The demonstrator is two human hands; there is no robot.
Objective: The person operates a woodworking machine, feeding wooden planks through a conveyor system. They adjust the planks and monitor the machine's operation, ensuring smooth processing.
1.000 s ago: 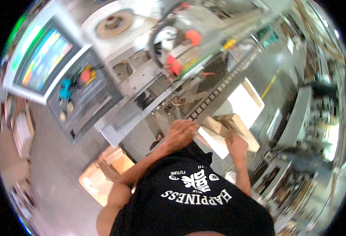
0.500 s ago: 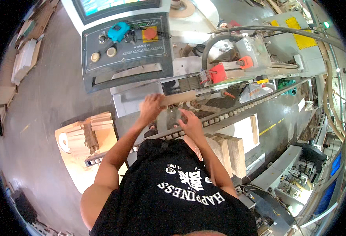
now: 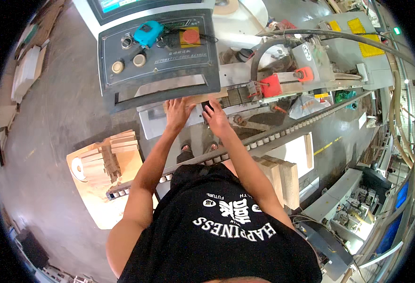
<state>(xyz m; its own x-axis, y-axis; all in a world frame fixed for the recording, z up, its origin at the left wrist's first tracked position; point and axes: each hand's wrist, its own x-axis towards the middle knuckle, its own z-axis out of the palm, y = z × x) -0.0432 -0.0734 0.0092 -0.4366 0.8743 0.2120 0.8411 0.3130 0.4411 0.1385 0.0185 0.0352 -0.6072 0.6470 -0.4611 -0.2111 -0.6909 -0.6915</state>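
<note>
A light wooden board (image 3: 195,99) lies on the machine's grey infeed table (image 3: 152,123), its far side partly hidden under the control panel. My left hand (image 3: 176,114) rests on the near edge of the board, fingers stretched out and spread. To the right, my right hand (image 3: 218,121) is raised by the board's near edge with its fingers apart and slightly bent. I cannot tell whether its fingertips touch the board. Nothing is gripped in either hand.
Above the hands is a control panel (image 3: 122,85) with knobs, a red button and a teal device (image 3: 149,34). A roller rail (image 3: 264,140) crosses before my body. Wooden strips (image 3: 94,162) lie on a pallet at left; thick wood blocks (image 3: 288,184) stand at right.
The board has moved away from me and onto the infeed table. My left hand has gone from gripping it to lying flat on it; my right hand has followed forward.
</note>
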